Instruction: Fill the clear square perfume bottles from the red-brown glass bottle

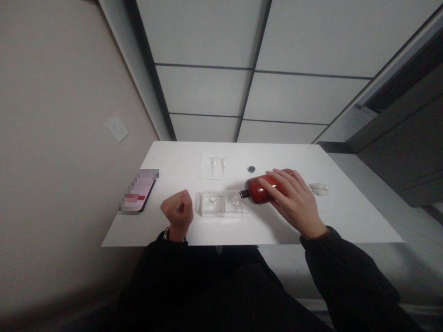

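Note:
My right hand (292,198) is shut around an amber bottle (265,190), which lies tilted with its dark neck (244,194) pointing left and down. That neck is just above the right one of two transparent square boxes (236,204), (212,204) that stand side by side on the white table (180,166). Each box holds a small transparent piece. My left hand (178,212) is a closed fist left of the boxes, holding nothing visible, with a dark band on its wrist.
A white sheet with two white pump parts (215,166) lies behind the boxes, and a small black round cap (251,169) sits near it. A crumpled white tissue (319,188) lies at right, and a phone (137,191) with a blurred screen at the left edge.

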{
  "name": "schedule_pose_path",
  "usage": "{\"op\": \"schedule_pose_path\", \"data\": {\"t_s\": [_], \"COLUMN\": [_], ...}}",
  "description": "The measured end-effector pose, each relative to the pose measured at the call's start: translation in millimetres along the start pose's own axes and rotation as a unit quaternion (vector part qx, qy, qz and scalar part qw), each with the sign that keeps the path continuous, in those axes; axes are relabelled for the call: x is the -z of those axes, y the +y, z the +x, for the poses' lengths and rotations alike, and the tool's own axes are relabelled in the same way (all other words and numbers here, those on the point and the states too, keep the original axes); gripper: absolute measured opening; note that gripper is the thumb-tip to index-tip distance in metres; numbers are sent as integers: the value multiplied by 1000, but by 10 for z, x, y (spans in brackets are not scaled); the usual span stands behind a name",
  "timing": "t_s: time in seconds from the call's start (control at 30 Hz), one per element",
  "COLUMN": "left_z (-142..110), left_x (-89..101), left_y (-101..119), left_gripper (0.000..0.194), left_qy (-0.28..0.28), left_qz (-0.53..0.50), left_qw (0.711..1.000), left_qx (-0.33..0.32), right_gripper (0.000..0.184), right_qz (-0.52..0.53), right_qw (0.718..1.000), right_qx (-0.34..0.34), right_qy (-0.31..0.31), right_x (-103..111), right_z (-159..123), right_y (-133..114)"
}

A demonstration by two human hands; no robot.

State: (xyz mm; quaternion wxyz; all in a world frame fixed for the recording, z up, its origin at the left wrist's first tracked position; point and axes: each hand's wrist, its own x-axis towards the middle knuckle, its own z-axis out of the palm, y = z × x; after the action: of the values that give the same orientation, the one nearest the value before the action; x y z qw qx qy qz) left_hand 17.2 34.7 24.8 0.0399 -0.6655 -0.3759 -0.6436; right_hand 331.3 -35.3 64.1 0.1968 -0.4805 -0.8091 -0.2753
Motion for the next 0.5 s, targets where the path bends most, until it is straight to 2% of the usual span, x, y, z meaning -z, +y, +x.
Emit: {"op": "schedule_pose_path", "data": {"t_s": [0.33,0.5], "left_z": [-8,-12], "left_x": [2,-2], "left_y": [-12,-17], "left_gripper": [61,61], "left_qy": [-13,-11], "left_qz": [2,2], "left_qw": [1000,1000], "left_qx": [13,21], "right_gripper": [79,75], "right_qz": [4,-6], "right_qw": [1000,1000], "right_qx": [-4,8], "right_qy": [-13,1], "right_x": [16,33], "right_z": [-14,15], "right_y": [28,37]}}
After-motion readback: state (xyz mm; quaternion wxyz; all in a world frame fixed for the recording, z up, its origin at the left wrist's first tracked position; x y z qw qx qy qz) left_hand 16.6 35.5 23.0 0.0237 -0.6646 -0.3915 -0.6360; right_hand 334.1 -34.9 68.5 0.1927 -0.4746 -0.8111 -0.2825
